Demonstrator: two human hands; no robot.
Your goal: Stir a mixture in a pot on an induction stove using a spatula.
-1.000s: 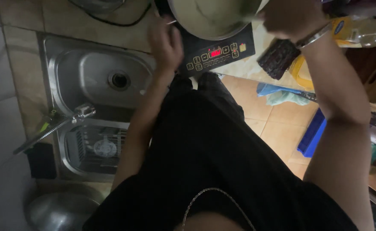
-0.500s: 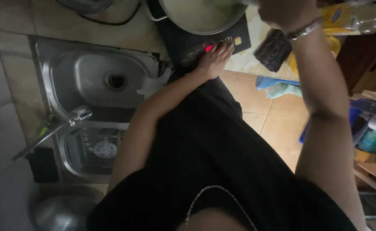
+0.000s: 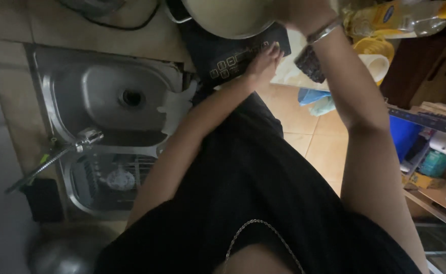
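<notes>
My left hand point(image 3: 264, 60) reaches forward with its fingers spread on the right end of the control panel of a black induction cooker point(image 3: 218, 58). It holds nothing. A pale round pot point(image 3: 223, 15) stands on the cooker at the top edge. My right hand point(image 3: 301, 11), with a metal bracelet on the wrist, is up at the pot's right rim. The frame edge cuts it off, and what it grips is hidden.
A steel sink point(image 3: 96, 96) with a tap point(image 3: 88, 137) lies at left, with a second basin holding a rack point(image 3: 111, 177) below it. A yellow oil bottle point(image 3: 401, 15), a dark pad point(image 3: 309, 63), a blue cloth point(image 3: 312, 99) and shelves point(image 3: 436, 152) are at right.
My left hand came down from the pot's edge to the control panel and slid toward its right end. The red light on the panel no longer shows. The view shifted.
</notes>
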